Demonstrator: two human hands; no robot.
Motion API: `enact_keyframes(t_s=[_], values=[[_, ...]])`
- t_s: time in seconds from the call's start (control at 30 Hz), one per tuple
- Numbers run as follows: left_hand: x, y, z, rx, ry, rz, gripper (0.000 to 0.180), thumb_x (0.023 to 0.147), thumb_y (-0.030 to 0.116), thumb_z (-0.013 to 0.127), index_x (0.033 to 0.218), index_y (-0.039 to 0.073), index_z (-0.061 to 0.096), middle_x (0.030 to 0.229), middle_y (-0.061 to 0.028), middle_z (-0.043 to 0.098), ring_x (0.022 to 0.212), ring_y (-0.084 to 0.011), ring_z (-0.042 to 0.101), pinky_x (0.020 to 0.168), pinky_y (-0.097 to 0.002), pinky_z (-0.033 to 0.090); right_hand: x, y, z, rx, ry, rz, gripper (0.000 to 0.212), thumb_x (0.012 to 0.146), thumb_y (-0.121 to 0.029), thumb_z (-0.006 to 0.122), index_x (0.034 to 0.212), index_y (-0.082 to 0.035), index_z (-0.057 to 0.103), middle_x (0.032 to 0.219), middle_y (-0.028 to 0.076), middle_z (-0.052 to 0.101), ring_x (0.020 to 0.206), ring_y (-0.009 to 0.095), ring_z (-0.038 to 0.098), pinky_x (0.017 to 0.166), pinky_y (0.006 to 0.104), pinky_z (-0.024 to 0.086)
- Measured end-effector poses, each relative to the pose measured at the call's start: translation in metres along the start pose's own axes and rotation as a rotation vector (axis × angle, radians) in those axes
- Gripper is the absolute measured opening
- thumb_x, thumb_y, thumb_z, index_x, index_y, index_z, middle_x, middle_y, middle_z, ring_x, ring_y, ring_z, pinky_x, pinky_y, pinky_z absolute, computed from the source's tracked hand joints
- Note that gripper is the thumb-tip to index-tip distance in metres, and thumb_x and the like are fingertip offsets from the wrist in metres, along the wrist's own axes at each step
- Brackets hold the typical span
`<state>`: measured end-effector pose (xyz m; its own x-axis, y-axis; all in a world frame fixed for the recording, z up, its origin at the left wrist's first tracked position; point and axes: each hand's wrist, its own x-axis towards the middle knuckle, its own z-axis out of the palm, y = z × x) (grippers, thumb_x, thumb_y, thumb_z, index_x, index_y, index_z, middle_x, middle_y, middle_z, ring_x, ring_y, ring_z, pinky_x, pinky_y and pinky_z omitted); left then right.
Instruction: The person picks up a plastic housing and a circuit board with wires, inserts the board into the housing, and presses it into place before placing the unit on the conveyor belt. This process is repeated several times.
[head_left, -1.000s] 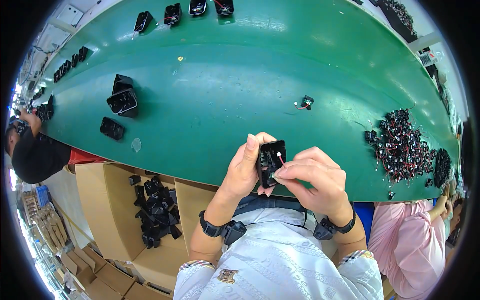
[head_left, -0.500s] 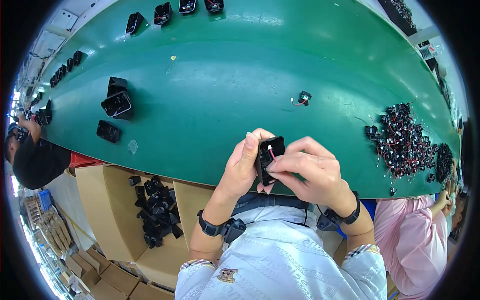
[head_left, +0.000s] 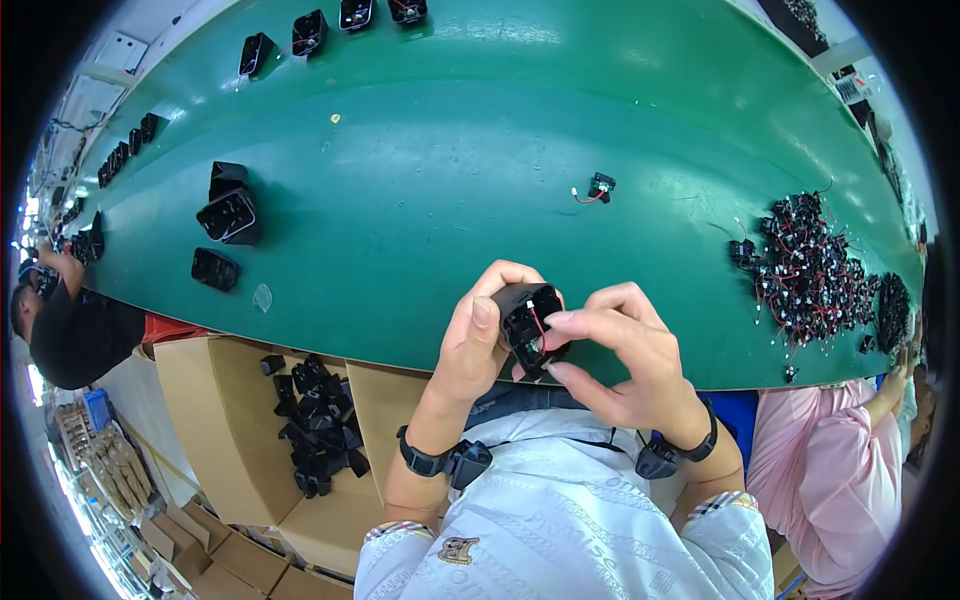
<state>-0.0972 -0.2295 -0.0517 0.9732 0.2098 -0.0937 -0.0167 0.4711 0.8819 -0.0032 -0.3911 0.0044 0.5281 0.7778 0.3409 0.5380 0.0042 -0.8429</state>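
Green table (head_left: 450, 190), black housings (head_left: 228, 213), heap of wired parts (head_left: 812, 270)

Bright light is washing the green tabletop (head_left: 440, 240).
Glare is streaking its far side, soft shadows are falling beside black housings (head_left: 228, 214), the left rim is overexposing, and fisheye distortion is curving straight edges.

left hand (head_left: 474, 335) round black housing (head_left: 518, 320) (red wire (head_left: 537, 316) inside); right hand (head_left: 635, 352) at its opening.
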Motion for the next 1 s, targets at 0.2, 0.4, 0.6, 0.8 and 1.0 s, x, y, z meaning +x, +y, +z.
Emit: enact_keyframes(t_s=[0.2,0.4,0.6,0.8,1.0], values=[[0.001,0.003,-0.001,0.186,-0.050,-0.023,0.082,0.093,0.079,0.036,0.103,0.000,0.055,0.093,-0.0136,0.066,0.084,-0.0167,0.062,0.074,-0.0305,0.051,0.008,-0.004,0.000,-0.258,-0.042,-0.085,0.045,0.068,0.000,0.082,0.111,-0.010,0.072,0.089,0.000,0.071,0.076,0.020,0.060,0.068,0.0311,0.050],[-0.001,0.000,-0.004,-0.005,-0.071,-0.018,0.081,0.093,0.077,0.040,0.107,-0.001,0.054,0.081,-0.0031,0.060,0.052,-0.0012,0.048,0.040,-0.0165,0.035,-0.002,0.010,0.017,-0.044,0.043,-0.144,0.035,0.070,0.001,0.085,0.100,-0.009,0.071,0.087,0.000,0.074,0.071,0.015,0.056,0.063,0.0276,0.045],[-0.002,-0.005,-0.004,-0.010,-0.024,0.015,0.080,0.095,0.077,0.037,0.102,0.000,0.056,0.083,-0.0030,0.059,0.071,-0.0064,0.052,0.059,-0.0217,0.041,-0.012,0.000,0.042,-0.069,0.284,-0.098,0.031,0.073,0.005,0.082,0.089,-0.011,0.061,0.088,0.002,0.076,0.070,0.013,0.055,0.066,0.0258,0.040],[-0.002,-0.002,-0.007,0.100,-0.059,0.040,0.079,0.096,0.075,0.034,0.103,0.000,0.055,0.085,-0.0055,0.061,0.076,-0.0094,0.055,0.065,-0.0237,0.044,-0.005,-0.010,0.028,-0.366,0.116,-0.113,0.034,0.067,0.004,0.081,0.094,-0.011,0.065,0.094,-0.003,0.075,0.076,0.017,0.059,0.069,0.0295,0.043],[0.002,-0.003,-0.001,-0.030,0.017,0.103,0.072,0.099,0.072,0.031,0.105,0.002,0.051,0.092,-0.0163,0.064,0.073,-0.0162,0.061,0.056,-0.0273,0.051,-0.005,-0.013,0.016,-0.339,-0.007,-0.097,0.045,0.063,-0.001,0.081,0.106,-0.010,0.068,0.111,-0.001,0.073,0.096,0.023,0.062,0.078,0.0338,0.047]])
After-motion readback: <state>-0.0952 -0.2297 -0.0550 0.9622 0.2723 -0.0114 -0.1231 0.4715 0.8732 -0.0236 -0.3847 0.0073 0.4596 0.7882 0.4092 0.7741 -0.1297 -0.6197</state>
